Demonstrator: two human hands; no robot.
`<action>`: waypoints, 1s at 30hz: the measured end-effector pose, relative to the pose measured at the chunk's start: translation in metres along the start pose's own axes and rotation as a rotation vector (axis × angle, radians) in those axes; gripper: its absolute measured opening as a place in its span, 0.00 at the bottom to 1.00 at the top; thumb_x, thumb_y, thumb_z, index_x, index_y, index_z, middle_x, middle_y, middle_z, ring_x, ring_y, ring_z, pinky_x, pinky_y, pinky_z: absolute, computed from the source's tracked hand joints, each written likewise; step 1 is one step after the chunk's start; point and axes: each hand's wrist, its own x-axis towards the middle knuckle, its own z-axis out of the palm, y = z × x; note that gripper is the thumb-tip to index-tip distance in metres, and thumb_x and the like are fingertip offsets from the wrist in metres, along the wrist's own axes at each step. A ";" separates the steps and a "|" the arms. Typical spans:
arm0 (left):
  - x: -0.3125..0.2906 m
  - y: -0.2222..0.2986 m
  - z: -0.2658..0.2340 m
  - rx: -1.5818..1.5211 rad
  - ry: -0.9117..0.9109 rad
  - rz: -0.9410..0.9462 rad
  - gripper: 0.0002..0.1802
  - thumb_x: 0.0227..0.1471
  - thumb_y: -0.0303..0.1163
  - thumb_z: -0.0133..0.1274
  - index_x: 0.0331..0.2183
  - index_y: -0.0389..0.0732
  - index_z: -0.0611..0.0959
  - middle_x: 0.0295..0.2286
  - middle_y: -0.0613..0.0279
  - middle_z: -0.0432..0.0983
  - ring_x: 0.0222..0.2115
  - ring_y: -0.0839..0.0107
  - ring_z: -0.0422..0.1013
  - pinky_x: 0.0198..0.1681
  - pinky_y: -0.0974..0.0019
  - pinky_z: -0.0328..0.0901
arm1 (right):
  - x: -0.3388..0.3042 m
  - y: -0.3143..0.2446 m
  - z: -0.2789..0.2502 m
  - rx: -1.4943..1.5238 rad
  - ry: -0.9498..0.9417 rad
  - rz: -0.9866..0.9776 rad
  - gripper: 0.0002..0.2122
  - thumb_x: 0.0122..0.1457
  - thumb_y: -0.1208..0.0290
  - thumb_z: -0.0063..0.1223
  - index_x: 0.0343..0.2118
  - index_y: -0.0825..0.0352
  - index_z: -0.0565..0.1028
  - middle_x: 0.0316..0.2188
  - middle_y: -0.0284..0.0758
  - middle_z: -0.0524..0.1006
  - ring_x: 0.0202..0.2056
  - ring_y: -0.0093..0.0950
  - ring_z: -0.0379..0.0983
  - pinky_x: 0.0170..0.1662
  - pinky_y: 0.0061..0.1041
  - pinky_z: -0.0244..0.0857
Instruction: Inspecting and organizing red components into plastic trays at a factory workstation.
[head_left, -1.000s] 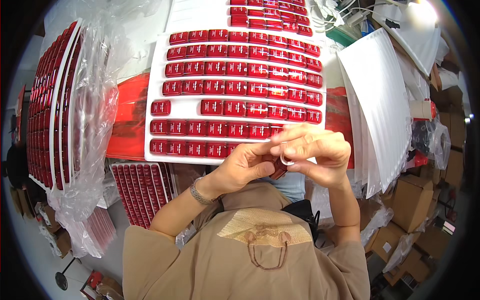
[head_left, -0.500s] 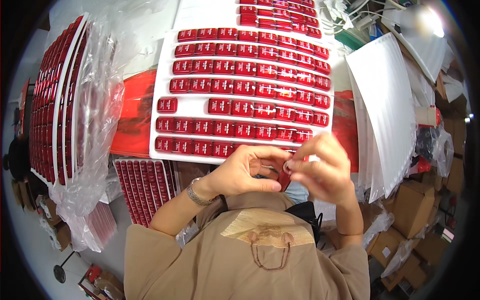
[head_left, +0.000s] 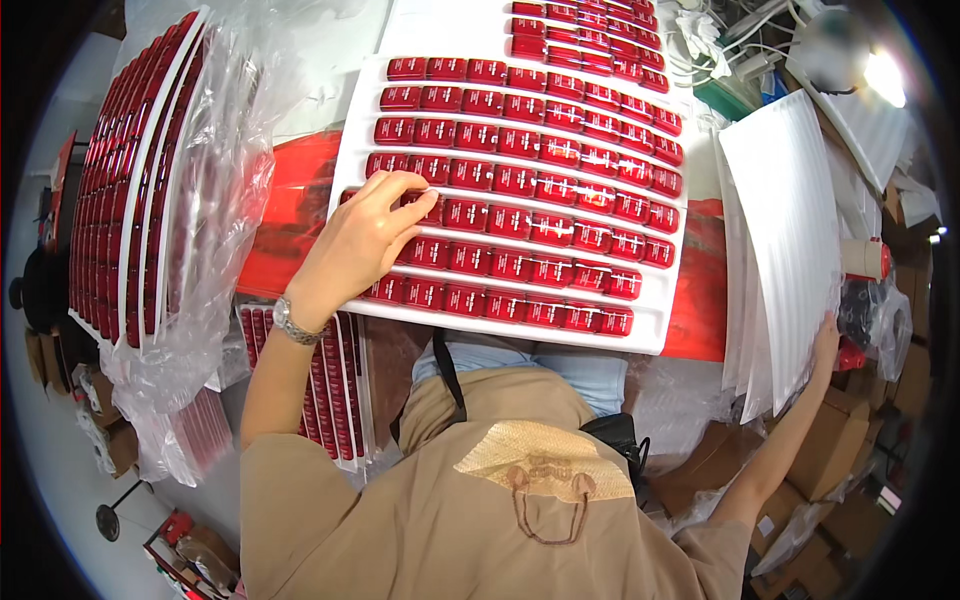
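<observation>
My left hand (head_left: 372, 232) is over the left part of a white ridged tray (head_left: 655, 335), with thumb and forefinger pinched at a small glossy red block (head_left: 427, 208). That block sits in line with its row; my fingers and palm cover the blocks just left of it. White print marks the tops of the red blocks (head_left: 510, 222), which stand side by side in several rows. Far off to the right, my right hand (head_left: 826, 342) is beside the edge of a stack of white ridged sheets (head_left: 780, 170). Its fingers are seen edge-on and partly hidden.
Filled red-block trays in clear plastic (head_left: 215, 215) stand upright at the left, with more trays (head_left: 330, 390) below the table edge. Another filled tray lies at the back. Cables and a bright lamp (head_left: 883, 80) are at the back right, cardboard boxes (head_left: 825, 440) at lower right.
My hands, together at the tray's front edge before, have parted. The left went to the gap in the row, where a red block now shows; the right swung far right to the white sheets.
</observation>
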 end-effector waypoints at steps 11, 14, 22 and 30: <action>-0.037 -0.040 -0.016 0.004 0.128 -0.204 0.18 0.37 0.24 0.61 0.36 0.34 0.81 0.31 0.60 0.71 0.33 0.63 0.66 0.35 0.64 0.63 | -0.051 -0.098 -0.031 -0.023 0.168 -0.133 0.22 0.58 0.54 0.41 0.42 0.70 0.74 0.40 0.49 0.75 0.43 0.47 0.71 0.44 0.38 0.64; -0.032 -0.043 -0.011 -0.031 0.127 -0.202 0.17 0.37 0.25 0.61 0.35 0.34 0.81 0.31 0.60 0.70 0.34 0.63 0.66 0.35 0.64 0.63 | -0.008 -0.055 -0.023 -0.090 0.093 -0.171 0.22 0.57 0.52 0.43 0.40 0.70 0.75 0.38 0.47 0.76 0.41 0.45 0.72 0.43 0.38 0.64; -0.036 -0.017 0.002 -0.470 0.392 -0.366 0.17 0.46 0.21 0.56 0.42 0.35 0.76 0.38 0.60 0.73 0.38 0.73 0.70 0.42 0.70 0.66 | -0.043 -0.116 -0.073 0.420 0.276 -0.274 0.13 0.57 0.64 0.52 0.37 0.70 0.75 0.29 0.36 0.77 0.31 0.30 0.74 0.38 0.28 0.66; 0.014 0.104 0.061 -1.708 0.095 -0.207 0.21 0.52 0.20 0.51 0.50 0.35 0.72 0.39 0.64 0.70 0.40 0.77 0.68 0.45 0.72 0.66 | -0.323 -0.431 -0.058 1.657 -0.795 -0.994 0.06 0.55 0.75 0.53 0.32 0.71 0.77 0.31 0.47 0.79 0.39 0.39 0.75 0.45 0.38 0.67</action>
